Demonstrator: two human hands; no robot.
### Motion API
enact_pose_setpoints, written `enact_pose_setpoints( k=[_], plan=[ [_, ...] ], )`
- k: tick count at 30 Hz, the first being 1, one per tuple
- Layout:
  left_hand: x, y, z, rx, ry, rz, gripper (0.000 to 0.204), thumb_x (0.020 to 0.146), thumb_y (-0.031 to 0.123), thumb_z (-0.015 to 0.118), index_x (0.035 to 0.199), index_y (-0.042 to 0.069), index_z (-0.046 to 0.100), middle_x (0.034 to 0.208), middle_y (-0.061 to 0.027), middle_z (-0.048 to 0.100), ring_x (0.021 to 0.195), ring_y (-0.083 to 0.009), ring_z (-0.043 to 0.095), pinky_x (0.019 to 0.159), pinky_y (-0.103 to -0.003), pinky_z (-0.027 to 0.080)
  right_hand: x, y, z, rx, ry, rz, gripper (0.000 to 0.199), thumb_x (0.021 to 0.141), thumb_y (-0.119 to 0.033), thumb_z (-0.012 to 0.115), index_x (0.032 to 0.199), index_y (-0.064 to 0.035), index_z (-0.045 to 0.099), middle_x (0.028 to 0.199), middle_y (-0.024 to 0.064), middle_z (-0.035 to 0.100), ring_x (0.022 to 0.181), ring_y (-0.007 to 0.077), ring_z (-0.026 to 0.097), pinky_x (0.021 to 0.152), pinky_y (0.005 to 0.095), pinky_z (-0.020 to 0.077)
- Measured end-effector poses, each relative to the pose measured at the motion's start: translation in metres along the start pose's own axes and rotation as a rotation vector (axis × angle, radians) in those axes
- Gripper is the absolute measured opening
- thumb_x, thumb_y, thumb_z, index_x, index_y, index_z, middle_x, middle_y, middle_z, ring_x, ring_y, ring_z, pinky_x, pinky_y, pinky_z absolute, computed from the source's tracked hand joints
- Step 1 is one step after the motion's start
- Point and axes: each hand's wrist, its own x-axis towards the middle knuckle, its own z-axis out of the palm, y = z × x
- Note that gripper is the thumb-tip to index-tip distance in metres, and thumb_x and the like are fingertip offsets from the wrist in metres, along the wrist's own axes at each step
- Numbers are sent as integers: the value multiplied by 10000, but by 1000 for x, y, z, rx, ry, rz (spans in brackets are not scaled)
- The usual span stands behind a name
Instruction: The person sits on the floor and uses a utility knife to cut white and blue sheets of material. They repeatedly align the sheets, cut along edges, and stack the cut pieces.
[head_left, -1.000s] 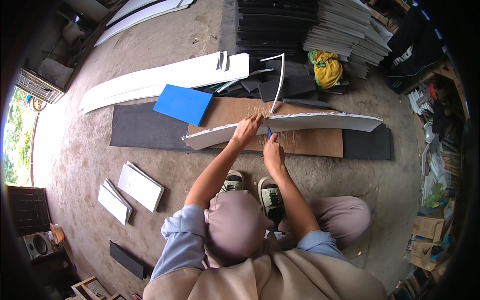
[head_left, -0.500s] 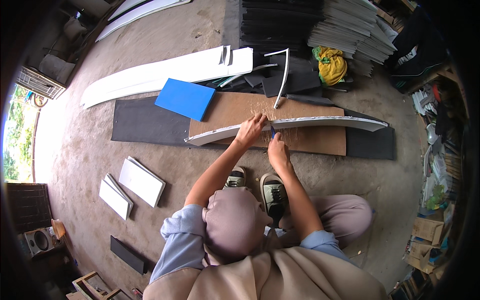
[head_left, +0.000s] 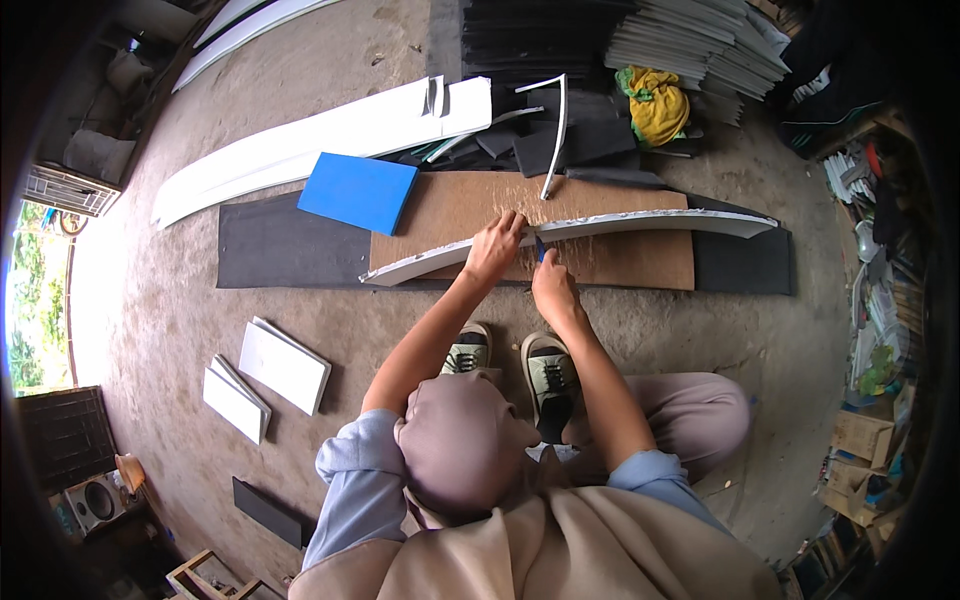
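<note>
A long white foam strip (head_left: 640, 222) lies across a brown board (head_left: 610, 250) on the floor in front of me. My left hand (head_left: 495, 247) presses down on the strip near its middle. Just to the right of it, my right hand (head_left: 553, 288) grips a blue-handled cutter (head_left: 539, 248) whose tip meets the strip's near edge. White crumbs lie along the strip. A blue foam sheet (head_left: 358, 191) rests at the board's left end.
Dark foam mats (head_left: 280, 250) lie under the board. Long white panels (head_left: 330, 140) lie behind it, a curved white offcut (head_left: 556, 135) stands up, and grey sheet stacks (head_left: 690, 45) with a yellow cloth (head_left: 655, 100) sit at the back. White slabs (head_left: 262, 375) lie at my left.
Both hands have stayed on the strip; the right hand with the cutter has kept working at the same spot, shifting only slightly.
</note>
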Motion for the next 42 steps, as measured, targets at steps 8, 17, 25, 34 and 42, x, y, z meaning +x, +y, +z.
enact_pose_setpoints(
  k=[8,17,25,34,42],
  plan=[
    [4,-3,-7,-43,-7,24,196,762,85,476,948,28,452,879,-104,500,811,-255,540,636,-323,480,-16,3,11,10,-23,88,259,848,-155,378,1008,48,358,729,260,573,700,393,581,597,451,481],
    [8,-6,-8,-58,-5,68,176,751,78,482,921,33,471,833,-89,480,804,-247,540,633,-326,480,11,-4,12,31,-45,122,271,841,-150,383,1017,55,356,748,266,573,709,395,581,598,456,483],
    [1,-5,-3,49,-70,-17,250,733,113,528,966,42,470,850,-85,518,787,-234,559,621,-311,492,1,0,8,14,-43,71,253,833,-160,409,987,40,385,713,246,577,696,385,585,587,449,485],
    [3,-3,4,143,-148,-53,187,768,173,515,906,57,469,683,-80,582,639,-226,602,537,-308,483,10,2,6,-142,26,-94,238,816,-159,420,951,36,442,674,218,587,650,349,600,573,426,487],
    [4,-3,1,144,-122,-102,124,804,144,458,894,60,455,703,-86,590,617,-226,611,476,-309,485,12,-12,-5,-162,32,-34,274,843,-212,403,932,42,454,677,209,593,668,339,607,559,415,494]
  ],
)
